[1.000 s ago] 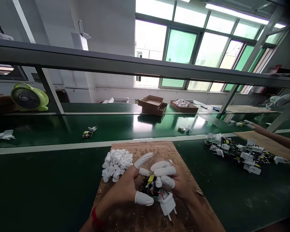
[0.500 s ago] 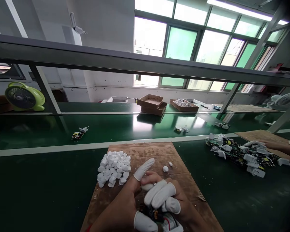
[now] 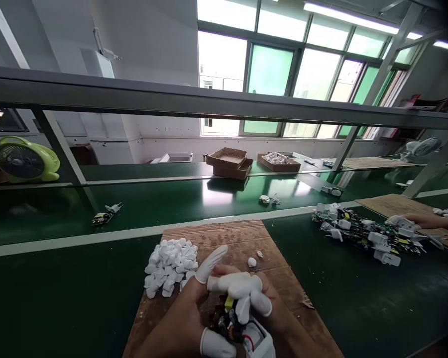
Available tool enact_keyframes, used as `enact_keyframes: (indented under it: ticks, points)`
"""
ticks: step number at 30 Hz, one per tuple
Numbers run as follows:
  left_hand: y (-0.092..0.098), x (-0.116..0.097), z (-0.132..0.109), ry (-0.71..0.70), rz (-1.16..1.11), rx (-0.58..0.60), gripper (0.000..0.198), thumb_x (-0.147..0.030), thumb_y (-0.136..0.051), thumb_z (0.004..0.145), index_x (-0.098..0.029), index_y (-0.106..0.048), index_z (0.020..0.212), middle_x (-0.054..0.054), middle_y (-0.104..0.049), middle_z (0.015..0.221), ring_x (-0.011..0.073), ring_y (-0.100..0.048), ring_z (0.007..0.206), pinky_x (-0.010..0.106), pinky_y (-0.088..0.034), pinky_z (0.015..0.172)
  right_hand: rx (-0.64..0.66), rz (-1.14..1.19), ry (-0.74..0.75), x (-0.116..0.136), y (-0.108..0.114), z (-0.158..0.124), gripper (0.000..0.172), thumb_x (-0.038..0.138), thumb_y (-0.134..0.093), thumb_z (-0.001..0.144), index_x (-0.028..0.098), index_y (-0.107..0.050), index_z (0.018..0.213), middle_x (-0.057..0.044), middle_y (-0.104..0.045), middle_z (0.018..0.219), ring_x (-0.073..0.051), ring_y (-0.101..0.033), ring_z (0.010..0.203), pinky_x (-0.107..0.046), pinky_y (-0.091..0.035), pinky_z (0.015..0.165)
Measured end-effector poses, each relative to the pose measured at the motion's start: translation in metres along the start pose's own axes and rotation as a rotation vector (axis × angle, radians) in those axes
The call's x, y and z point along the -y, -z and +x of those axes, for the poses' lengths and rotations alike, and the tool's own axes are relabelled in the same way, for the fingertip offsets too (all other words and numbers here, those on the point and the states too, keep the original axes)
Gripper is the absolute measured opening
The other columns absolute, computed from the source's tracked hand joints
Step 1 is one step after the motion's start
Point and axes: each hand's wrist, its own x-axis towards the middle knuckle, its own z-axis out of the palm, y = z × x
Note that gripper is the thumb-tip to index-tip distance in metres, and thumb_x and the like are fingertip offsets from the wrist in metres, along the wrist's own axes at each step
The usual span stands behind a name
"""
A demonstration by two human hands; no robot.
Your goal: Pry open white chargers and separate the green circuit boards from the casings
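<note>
A circuit board (image 3: 227, 320) with a yellow part, dark components and a red wire is held low over the brown cardboard sheet (image 3: 231, 230). At its near end is a white plastic housing (image 3: 262, 343). My left hand (image 3: 188, 311) grips the board from the left, its thumb low and one finger pointing up. From the right, my right hand (image 3: 271, 301) curls over the board with its fingers bunched on top. White finger cots cover several fingertips. Left of the hands lies a heap of small white pieces (image 3: 171, 261); beyond them sits a loose white piece (image 3: 251, 262).
To the right is a pile of circuit boards with white housings (image 3: 362, 231), with another person's hand (image 3: 401, 222) at it. Boards (image 3: 103, 216) lie along the green belt (image 3: 164, 201). Behind stand cardboard trays (image 3: 229, 161), a green fan (image 3: 24, 159) and a metal rail (image 3: 142, 97).
My right fingers have shifted on the board, exposing its yellow part and more of the white housing. The view has turned slightly right. The other person's hand has moved at the pile.
</note>
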Motion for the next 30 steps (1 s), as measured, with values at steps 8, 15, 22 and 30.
enact_keyframes:
  ticks: [8, 15, 22, 30]
  points:
    - [0.013, -0.006, 0.002, -0.082, 0.327, -0.219, 0.13, -0.027, -0.09, 0.046, -0.03, -0.012, 0.149, 0.007, -0.061, 0.12, 0.0295, -0.046, 0.126, 0.041, -0.036, 0.111, -0.152, -0.166, 0.03, -0.001, 0.017, 0.012, 0.019, 0.04, -0.073, 0.071, 0.025, -0.074, 0.083, -0.008, -0.069, 0.104, -0.021, -0.063, 0.096, -0.038, -0.051, 0.091]
    - [0.049, -0.009, 0.016, -0.103, 0.239, -0.379, 0.094, -0.029, -0.082, 0.06, -0.018, -0.035, 0.14, 0.001, -0.066, 0.083, 0.0098, -0.057, 0.062, 0.019, -0.051, 0.061, -0.306, -0.308, -0.138, -0.005, 0.023, 0.016, 0.047, 0.055, -0.07, 0.07, 0.023, -0.066, 0.105, -0.008, -0.064, 0.117, -0.019, -0.059, 0.1, -0.035, -0.047, 0.089]
    - [0.105, -0.06, 0.0, -0.277, -0.208, -1.025, 0.059, 0.005, -0.033, 0.084, -0.01, -0.032, 0.141, 0.015, -0.048, 0.136, 0.0124, -0.057, 0.111, 0.028, -0.038, 0.111, -0.414, -0.427, -0.246, -0.006, 0.025, 0.03, 0.059, 0.064, -0.071, 0.056, 0.014, -0.068, 0.087, -0.011, -0.068, 0.093, -0.021, -0.059, 0.084, -0.032, -0.041, 0.07]
    - [0.08, -0.045, 0.01, -0.145, 0.343, -0.812, 0.044, -0.038, -0.055, 0.085, -0.029, -0.049, 0.128, 0.004, -0.055, 0.135, 0.0226, -0.044, 0.132, 0.041, -0.025, 0.12, -0.423, -0.648, -0.109, 0.001, 0.04, 0.033, 0.045, 0.051, -0.056, 0.068, 0.013, -0.068, 0.089, -0.011, -0.068, 0.094, -0.022, -0.061, 0.087, -0.037, -0.049, 0.08]
